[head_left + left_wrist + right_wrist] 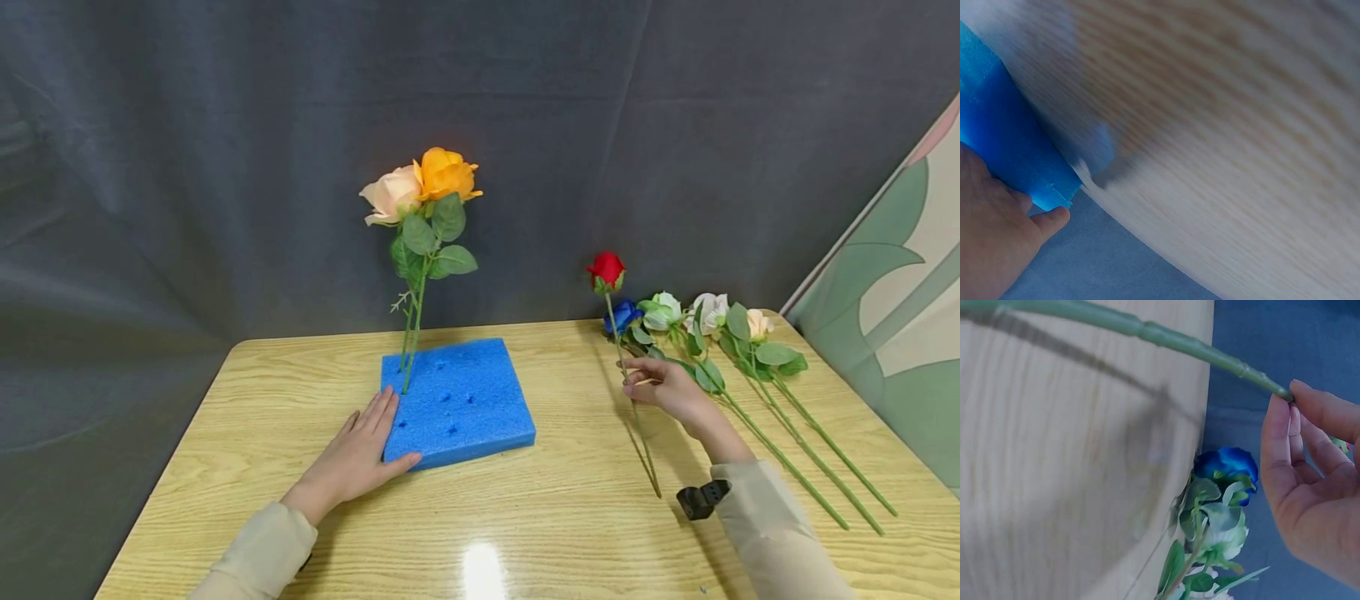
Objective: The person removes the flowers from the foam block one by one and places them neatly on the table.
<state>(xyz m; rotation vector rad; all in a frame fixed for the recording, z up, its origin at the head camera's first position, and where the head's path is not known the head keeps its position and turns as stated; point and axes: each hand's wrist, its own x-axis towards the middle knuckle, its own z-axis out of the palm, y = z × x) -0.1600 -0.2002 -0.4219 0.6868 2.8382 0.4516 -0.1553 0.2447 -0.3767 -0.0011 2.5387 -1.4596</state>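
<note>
A blue foam block (480,392) lies on the table with small holes in its top. My left hand (352,458) rests against its left side, fingers straight along the edge and thumb at the front corner. Two artificial roses, one pale peach (393,196) and one orange (447,175), stand upright in the block's left part. To the right, my right hand (663,390) pinches the stem (1197,349) of a red rose (606,271) between thumb and fingertips. That rose is held nearly upright, bloom at the top, its stem end low over the table.
Several more artificial roses lie at the table's right, among them a blue one (622,317), a white-green one (662,312) and a small peach one (759,324). Their stems point toward the front right. A dark curtain (300,167) hangs behind the wooden table (262,400).
</note>
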